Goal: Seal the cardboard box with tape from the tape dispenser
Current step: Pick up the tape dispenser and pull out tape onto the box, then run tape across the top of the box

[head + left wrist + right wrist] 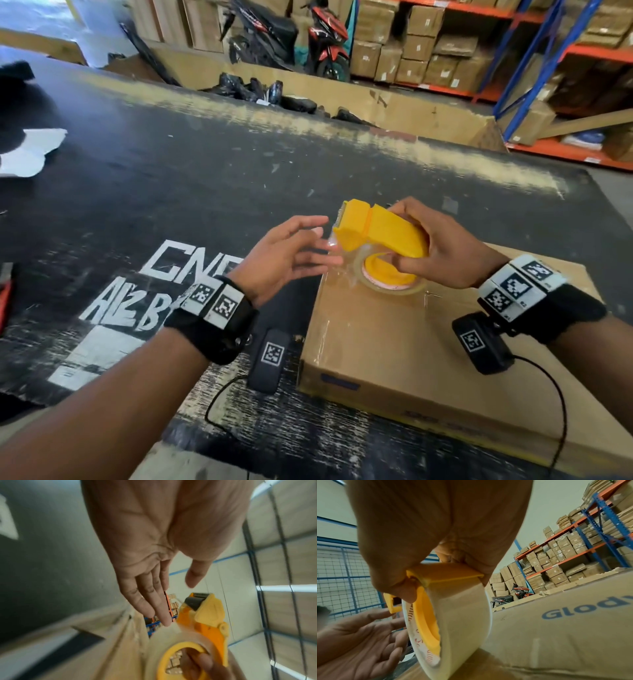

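Observation:
A flat cardboard box (428, 346) lies on the black table at the lower right, with clear tape along its left edge. My right hand (442, 250) grips the yellow tape dispenser (380, 233) with its clear tape roll (390, 281) above the box's far left corner. In the right wrist view the roll (458, 622) hangs just over the box top (565, 635). My left hand (291, 257) is open, fingers straight, fingertips at the loose tape end by the dispenser's cutter. In the left wrist view the fingers (154, 601) reach the roll (164, 639).
The black table (205, 178) has white painted lettering at its near left. A white scrap (30, 150) lies at the far left. Behind the table stand a large cardboard bin (342, 99), motorbikes (322, 37) and shelves of boxes (428, 51).

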`<state>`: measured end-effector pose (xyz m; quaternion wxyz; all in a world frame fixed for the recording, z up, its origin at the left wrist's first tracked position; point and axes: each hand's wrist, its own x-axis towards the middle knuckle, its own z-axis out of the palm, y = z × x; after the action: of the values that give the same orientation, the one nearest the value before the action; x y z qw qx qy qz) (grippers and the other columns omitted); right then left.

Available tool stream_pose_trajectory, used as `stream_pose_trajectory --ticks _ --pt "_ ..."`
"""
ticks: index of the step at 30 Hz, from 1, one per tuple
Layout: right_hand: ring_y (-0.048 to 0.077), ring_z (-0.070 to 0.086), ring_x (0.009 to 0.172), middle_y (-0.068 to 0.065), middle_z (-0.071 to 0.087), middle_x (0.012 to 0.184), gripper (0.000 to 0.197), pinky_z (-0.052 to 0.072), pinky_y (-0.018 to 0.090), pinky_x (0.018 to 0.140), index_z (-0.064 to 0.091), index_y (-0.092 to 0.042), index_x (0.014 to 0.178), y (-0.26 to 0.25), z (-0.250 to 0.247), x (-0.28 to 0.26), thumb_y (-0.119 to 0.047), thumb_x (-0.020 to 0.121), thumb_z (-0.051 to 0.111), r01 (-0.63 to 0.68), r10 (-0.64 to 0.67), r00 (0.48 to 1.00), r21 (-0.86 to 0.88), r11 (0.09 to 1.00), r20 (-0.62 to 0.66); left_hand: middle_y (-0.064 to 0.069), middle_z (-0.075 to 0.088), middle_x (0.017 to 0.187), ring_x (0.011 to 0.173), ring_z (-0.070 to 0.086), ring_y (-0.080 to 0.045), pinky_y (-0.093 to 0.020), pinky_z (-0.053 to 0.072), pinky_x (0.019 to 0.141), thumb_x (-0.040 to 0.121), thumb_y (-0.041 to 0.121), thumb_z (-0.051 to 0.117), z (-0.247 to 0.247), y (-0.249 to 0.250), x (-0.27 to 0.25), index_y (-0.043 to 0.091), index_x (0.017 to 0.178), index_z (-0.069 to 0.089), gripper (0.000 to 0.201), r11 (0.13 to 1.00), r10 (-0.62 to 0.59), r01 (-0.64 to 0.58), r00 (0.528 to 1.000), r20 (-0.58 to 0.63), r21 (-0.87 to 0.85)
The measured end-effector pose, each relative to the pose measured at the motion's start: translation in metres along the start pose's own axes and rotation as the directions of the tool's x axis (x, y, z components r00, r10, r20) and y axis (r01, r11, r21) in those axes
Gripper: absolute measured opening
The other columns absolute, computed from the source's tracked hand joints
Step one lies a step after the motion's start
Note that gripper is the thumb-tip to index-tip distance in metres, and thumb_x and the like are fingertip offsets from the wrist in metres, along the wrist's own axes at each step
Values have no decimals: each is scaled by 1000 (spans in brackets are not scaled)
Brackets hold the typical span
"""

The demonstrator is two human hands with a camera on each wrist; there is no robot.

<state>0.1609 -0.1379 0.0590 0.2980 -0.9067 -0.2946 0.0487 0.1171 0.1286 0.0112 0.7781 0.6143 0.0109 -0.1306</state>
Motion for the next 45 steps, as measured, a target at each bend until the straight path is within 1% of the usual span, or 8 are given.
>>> stream_pose_trajectory --ticks 11,16,22,28,36,39,42,45 --pt "13 63 109 -10 64 125 78 56 42 88 50 -34 136 -21 -5 6 -68 69 69 -21 30 993 -75 997 118 -15 75 83 67 72 -17 -23 57 63 86 -8 69 -10 7 17 3 131 56 48 1000 19 -18 996 -87 14" --pt "14 63 110 -11 64 131 94 55 33 87 47 -36 146 -28 -18 4 -82 65 59 -24 69 977 -216 976 203 -8 76 71 67 74 -15 -24 57 64 86 1 74 -14 -6 17 4 130 54 49 997 -1 2 1000 -18 71" --pt "-8 53 73 -35 50 86 86 37 12 61 45 -41 146 -40 -23 12 -81 70 55 -10 88 966 -306 952 243 -13 77 78 68 74 -16 -25 58 67 85 -5 73 -28 -19 17 4 128 56 47 1000 2 1 992 -126 28" --pt "10 63 93 -10 69 117 91 48 19 72 43 -44 145 -31 -34 2 -80 63 54 -32 128 949 -318 947 286 -16 75 82 72 73 -20 -25 57 71 85 -4 73 -45 -34 13 2 126 56 45 1000 -8 11 981 -192 16" --pt "8 58 91 -9 66 121 94 40 12 68 40 -44 147 -28 -28 4 -81 61 52 -26 141 944 -361 932 297 -10 79 83 72 75 -15 -24 59 68 86 -1 72 -39 -60 22 4 125 56 42 985 -173 172 971 -166 -20" --pt "3 57 84 -10 66 120 91 38 10 68 42 -44 147 -28 -27 3 -79 64 55 -23 131 948 -351 936 289 -8 75 87 63 73 -11 -24 60 61 90 18 73 -28 -73 28 7 120 54 37 942 -258 280 957 -135 187" --pt "3 58 86 -12 64 120 90 39 12 69 41 -44 146 -27 -26 3 -79 64 54 -14 123 948 -347 938 294 0 75 90 70 76 -8 -32 62 79 93 32 67 -26 -82 23 17 118 56 31 780 -108 190 979 -171 596" --pt "8 57 97 -14 60 118 95 40 17 72 40 -44 148 -24 -26 2 -82 62 52 -19 124 951 -345 938 284 4 61 139 127 59 -6 -33 44 114 99 35 56 -26 -68 10 24 143 47 46 733 133 -71 990 -40 677"
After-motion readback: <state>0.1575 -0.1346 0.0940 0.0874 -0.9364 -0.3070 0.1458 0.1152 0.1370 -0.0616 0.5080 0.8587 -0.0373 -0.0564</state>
